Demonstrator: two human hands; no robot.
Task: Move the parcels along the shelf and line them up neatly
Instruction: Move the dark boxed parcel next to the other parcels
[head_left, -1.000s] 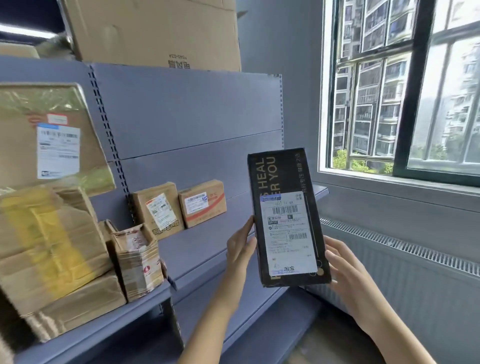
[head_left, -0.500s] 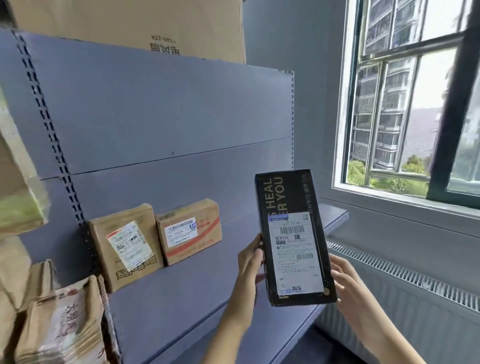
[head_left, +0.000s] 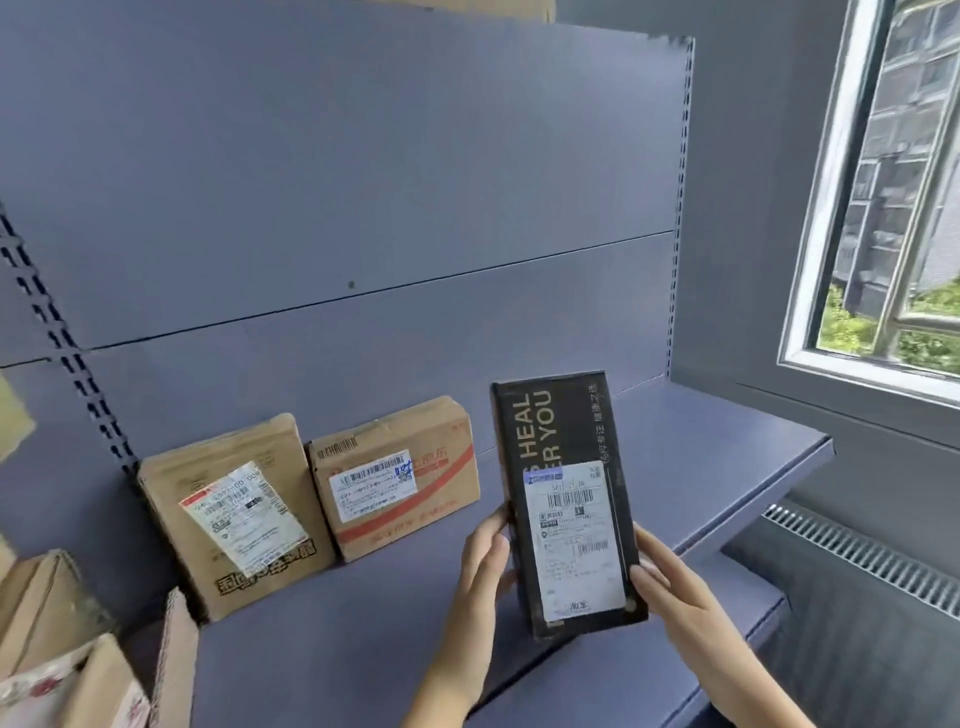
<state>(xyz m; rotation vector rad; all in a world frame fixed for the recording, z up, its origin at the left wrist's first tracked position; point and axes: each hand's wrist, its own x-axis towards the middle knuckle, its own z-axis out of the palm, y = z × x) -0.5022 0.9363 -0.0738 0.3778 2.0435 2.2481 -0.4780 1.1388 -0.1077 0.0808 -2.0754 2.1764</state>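
The black parcel (head_left: 566, 499) stands upright at lower centre-right of the frame, label towards the camera, over the front part of the shelf (head_left: 701, 457). Whether its bottom edge touches the board I cannot tell. The left hand (head_left: 480, 566) clasps its left edge, thumb in front and fingers curled behind. The right hand (head_left: 670, 587) grips the lower right edge likewise.

To its left, the left brown parcel (head_left: 234, 509) and the right brown parcel (head_left: 395, 473) lean on the back panel (head_left: 363, 208), just beside each other.

The step in hand looks like adding the black one to that row. It should go back to the panel and be set down just beside the right brown parcel without nudging it, label outward. Being tall and narrow, it may tip, so both hands should let go only once it leans steadily.
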